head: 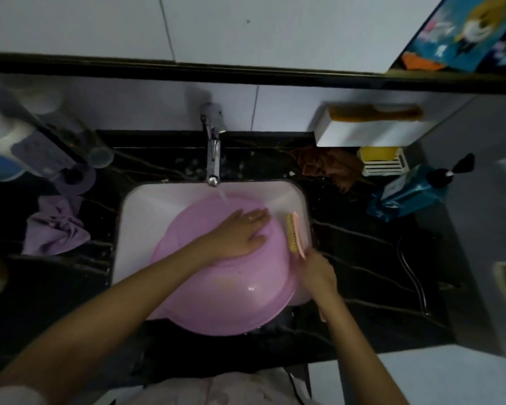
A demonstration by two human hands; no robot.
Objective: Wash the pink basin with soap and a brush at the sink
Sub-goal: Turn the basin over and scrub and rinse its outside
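**Basin in the sink, one hand flat on it, the other on the brush**

Left of the sink (135, 229), a crumpled purple cloth (56, 226) lies on the dark counter (362, 287), with blurred bottles (6, 147) beyond it.

The pink basin (231, 287) sits tilted in the sink, filling most of it. Its near edge hangs over the sink's front rim.

The tap (214, 153) stands behind the sink at its middle. A stream of water (221, 194) falls from it onto the basin's far edge.

The left hand (240, 232) lies flat on the basin's far part. Its fingers are straight, slightly spread, and point toward the sink's right wall.

The brush (295, 235) stands just inside the sink's right wall, beside the basin. Its yellow bristles face the basin; whether they touch it cannot be told.

The right hand (316, 271) holds the brush by the near end of its pink handle, fingers curled round it, at the sink's right rim.

Right of the sink, toward the back, a brown cloth (330, 168) is bunched on the counter. Next to it is a white soap dish (381, 168) with a yellow bar. A blue pump bottle (406, 194) stands farther right. Above these, a yellow comb (374, 112) rests on a white shelf (362, 133).
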